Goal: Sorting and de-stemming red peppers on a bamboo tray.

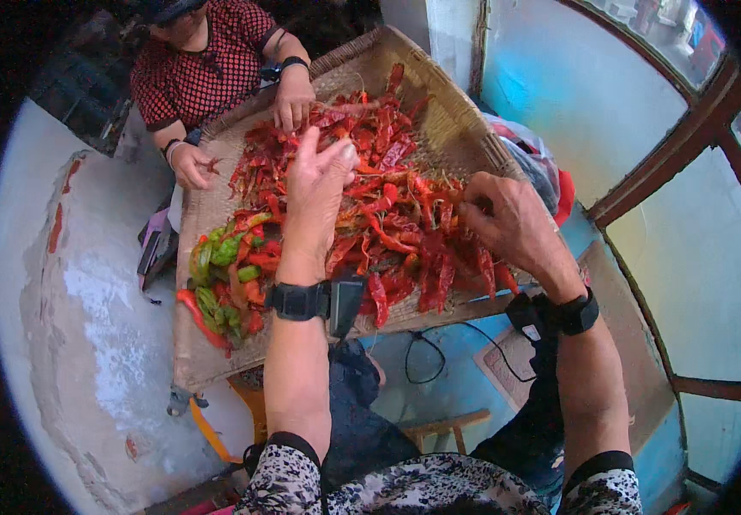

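Pale wall (104,257) at left and framed panes (696,249) at right flanked a woven tray (456,129). Red peppers (383,215) lay heaped across its middle, with green peppers (220,257) at near left. Above the heap, the left hand (317,176) had its fingers parted. The right hand (508,219) curled its fingers at the heap's right edge; whether they gripped anything, I couldn't tell. Far left, a co-worker's hand (293,99) reached the peppers.

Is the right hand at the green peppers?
No, the right hand is by red peppers, while the green peppers lie on the left side of the woven tray.
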Available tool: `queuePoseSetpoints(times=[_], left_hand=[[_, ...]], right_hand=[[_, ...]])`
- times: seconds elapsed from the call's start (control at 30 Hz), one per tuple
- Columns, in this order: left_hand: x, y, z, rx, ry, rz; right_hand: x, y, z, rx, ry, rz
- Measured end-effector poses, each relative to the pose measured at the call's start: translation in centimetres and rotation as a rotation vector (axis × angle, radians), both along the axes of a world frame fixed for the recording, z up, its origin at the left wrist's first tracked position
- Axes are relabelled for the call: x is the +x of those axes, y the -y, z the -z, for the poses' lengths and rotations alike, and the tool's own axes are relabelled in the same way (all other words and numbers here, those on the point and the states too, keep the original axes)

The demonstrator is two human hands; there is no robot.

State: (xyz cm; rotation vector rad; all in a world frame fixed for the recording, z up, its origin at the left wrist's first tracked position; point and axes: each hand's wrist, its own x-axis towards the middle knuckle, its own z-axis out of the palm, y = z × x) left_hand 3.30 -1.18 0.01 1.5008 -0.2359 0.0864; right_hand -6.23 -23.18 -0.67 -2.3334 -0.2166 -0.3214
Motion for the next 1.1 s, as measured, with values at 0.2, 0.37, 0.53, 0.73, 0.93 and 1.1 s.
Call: queuePoseSetpoints(times=[0.2, 0.37, 0.53, 0.73, 0.93, 1.1], left_hand=[[-1.1, -0.4, 2.4, 0.976, 0.250, 0.284], [-2.2, -0.1, 1.4, 0.795, 0.219, 0.190], [-3.2, -0.4, -0.6, 0.574, 0.294, 0.126], [-3.8, -0.4, -1.5, 0.229, 0.092, 0.228], [-2.5, -1.2, -1.5, 0.431, -0.030, 0.427], [-1.7, -0.1, -0.7, 0.329, 0.317, 0.001]], right_hand=[[0.2, -0.4, 0.1, -0.008, 0.022, -0.001], [0.6, -0.8, 0.3, 0.102, 0.172, 0.019], [0.7, -1.1, -0.2, 0.162, 0.295, 0.132], [0.6, -1.5, -0.8, 0.468, 0.172, 0.051], [0.4, -1.7, -0.8, 0.704, -0.226, -0.113], [0.6, -2.3, -0.3, 0.694, -0.179, -0.140]])
